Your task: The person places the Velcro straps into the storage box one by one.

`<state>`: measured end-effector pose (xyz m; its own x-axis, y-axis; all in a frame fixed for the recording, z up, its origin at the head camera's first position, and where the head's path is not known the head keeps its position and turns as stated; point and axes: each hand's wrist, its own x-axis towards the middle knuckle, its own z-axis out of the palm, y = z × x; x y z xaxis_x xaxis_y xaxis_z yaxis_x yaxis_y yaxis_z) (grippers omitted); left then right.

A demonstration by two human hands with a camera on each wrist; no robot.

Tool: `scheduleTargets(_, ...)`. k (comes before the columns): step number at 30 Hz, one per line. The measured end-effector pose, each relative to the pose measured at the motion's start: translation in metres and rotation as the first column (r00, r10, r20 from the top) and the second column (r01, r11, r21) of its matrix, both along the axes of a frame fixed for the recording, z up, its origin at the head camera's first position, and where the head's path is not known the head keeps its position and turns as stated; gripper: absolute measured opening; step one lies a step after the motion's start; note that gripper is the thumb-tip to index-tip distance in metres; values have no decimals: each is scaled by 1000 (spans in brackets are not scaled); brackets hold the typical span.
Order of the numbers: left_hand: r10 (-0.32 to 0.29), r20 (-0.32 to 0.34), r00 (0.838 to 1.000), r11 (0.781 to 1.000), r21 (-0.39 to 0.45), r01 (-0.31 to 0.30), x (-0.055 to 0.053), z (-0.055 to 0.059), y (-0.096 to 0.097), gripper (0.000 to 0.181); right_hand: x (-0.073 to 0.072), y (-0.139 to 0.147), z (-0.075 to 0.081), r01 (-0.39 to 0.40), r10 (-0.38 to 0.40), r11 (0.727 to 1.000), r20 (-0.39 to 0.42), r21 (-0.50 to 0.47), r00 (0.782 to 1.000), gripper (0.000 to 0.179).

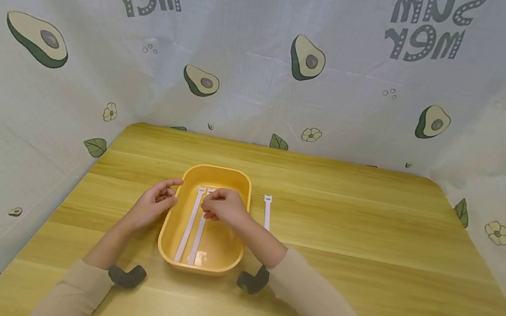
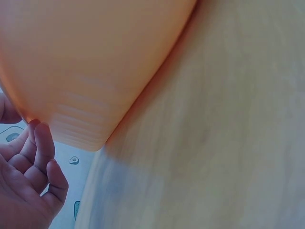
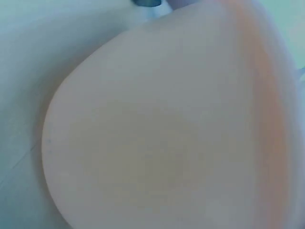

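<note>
"Head view: tub (image 1: 222, 239), yellow, one, on the desk (image 1: 369, 242)," reads the first clerk. "Inside: left strip (image 1: 189, 225), white, slotted head at the far end; just beside it, second strip (image 1: 197, 240), white, roughly parallel, partly covered. Outside, right of the tub: third strip (image 1: 267, 213), white, near end hidden by the right forearm (image 1: 265, 240)."

"State of the left grip (image 1: 153, 206)?" asks the second.

"Loosely bent, not clasped. Left wrist view: fingertips against the tub's outer wall, near the rim."

"And the right grip (image 1: 225, 206)?"

"Within the tub's outline, over the second strip, fingertips drawn together. Whether they pinch it, cannot tell; right wrist view is blurred, no fingers shown."

"Possible faults, with causes?"

"One: strips crossed or skewed. Cause: the two lie close, and a withdrawing fingertip could catch either. Two: tub slid or turned. Cause: a push from inside, with only a light touch steadying the left side. Three: third strip knocked askew. Cause: the forearm reaches across it and could brush it."

"Likeliest?"

"The first, by judgement; the strips look thin and light, easily dragged."
</note>
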<state>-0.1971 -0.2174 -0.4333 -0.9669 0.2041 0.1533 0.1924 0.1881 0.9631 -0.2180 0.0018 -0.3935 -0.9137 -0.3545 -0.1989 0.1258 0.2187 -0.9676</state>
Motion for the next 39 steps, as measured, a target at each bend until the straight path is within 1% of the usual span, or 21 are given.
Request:
scheduleTargets(4, 1, -2, 1000, 1000, -1, -1, -2, 0, 1, 43, 4, 13, 9, -10, 10, 999, 7, -49, 1000, 10)
scheduleTargets(8, -3, -1, 1000, 1000, 2, 3, -3, 1, 1, 42, 8, 26, 13, -5, 5, 997, 6, -74, 1000, 11)
scheduleTargets(14, -9, -3, 1000, 1000, 5, 9, -3, 1, 2, 43, 14, 43, 14, 30, -29, 992, 7, -124, 1000, 11)
scheduleTargets(21, -11, -10, 1000, 1000, 4, 11, -2, -1, 1, 42, 17, 64, 10, 89, -85, 975, 31, -203, 996, 10)
scheduleTargets(29, -6, 0, 1000, 1000, 5, 6, -1, -1, 1, 42, 22, 85, 4, 129, -123, 977, 45, -172, 991, 11)
scheduleTargets(35, -5, 6, 1000, 1000, 2, 5, 0, 1, 2, 42, 19, 95, -6, 239, -233, 962, 58, -133, 971, 10)
scheduleTargets(39, 5, 11, 1000, 1000, -3, -5, 1, 2, 1, 42, 17, 98, -12, 290, -289, 954, 16, -81, 957, 12)
